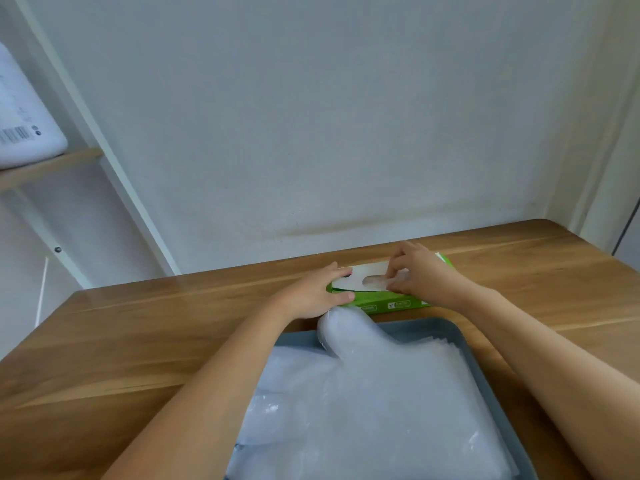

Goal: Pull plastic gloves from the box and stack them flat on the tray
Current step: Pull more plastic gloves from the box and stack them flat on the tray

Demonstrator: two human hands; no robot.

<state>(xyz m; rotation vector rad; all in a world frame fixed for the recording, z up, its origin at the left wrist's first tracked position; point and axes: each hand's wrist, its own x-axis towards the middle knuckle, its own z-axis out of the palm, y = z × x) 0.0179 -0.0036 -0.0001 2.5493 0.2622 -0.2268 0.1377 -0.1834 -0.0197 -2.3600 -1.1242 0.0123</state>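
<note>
steadying green box [388,301] on tabletop [138,341] with left grip [318,292], clamped round its end. pinching glove [375,281] at top slot with right grip [419,275]. probably flimsy, slippery, featherlight film: best pinched at edge, drawn slowly. glove stack [363,403] in grey tray [485,362], just beside box.

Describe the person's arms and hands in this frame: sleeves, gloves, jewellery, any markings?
The left hand and right hand wear no gloves, and no watch, bracelet or ring shows on either. The left forearm and right forearm are bare as far as the frame shows; no sleeve comes into view. No markings or tape appear on them.
</note>
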